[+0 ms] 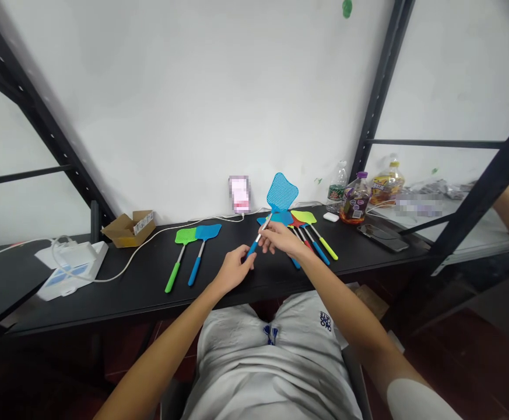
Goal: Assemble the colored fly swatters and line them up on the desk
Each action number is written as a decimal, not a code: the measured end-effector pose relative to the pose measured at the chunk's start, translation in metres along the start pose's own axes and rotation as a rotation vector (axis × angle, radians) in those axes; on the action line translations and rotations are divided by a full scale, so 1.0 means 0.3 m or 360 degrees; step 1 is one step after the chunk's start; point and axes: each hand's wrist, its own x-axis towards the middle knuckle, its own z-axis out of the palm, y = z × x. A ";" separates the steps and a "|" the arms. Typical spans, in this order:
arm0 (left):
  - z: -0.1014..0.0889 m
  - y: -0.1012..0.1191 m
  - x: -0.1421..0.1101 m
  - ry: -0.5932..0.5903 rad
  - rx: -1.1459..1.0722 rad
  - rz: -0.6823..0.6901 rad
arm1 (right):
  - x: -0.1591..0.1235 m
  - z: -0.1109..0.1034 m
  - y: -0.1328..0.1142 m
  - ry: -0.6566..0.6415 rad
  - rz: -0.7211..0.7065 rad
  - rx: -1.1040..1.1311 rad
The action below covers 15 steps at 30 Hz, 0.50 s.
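A blue fly swatter is held up and tilted above the black table, its mesh head toward the wall. My left hand is closed around its blue handle. My right hand pinches the silver shaft just above that handle. Behind my right hand lie several more fly swatters with blue, red and yellow-green heads, partly overlapping; the yellow-green swatter is at their right end. To the left of my hands, a green fly swatter and another blue fly swatter rest side by side on the table.
A lit phone leans on the wall, with a white cable running left. On the left are an open cardboard box and a white box. Bottles, a white earphone case and a dark phone stand or lie right.
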 end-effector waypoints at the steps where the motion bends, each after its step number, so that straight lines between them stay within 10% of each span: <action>1: -0.002 -0.010 0.000 0.0019 -0.0034 0.0005 | 0.005 0.009 0.008 0.0020 -0.0039 0.0043; 11: -0.001 -0.024 -0.004 0.0037 -0.0344 -0.0102 | 0.046 -0.141 0.044 0.0621 -0.0087 0.0032; 15: 0.010 -0.051 0.006 0.0104 -0.0479 -0.0190 | 0.024 -0.188 0.022 0.0572 -0.0020 -0.0044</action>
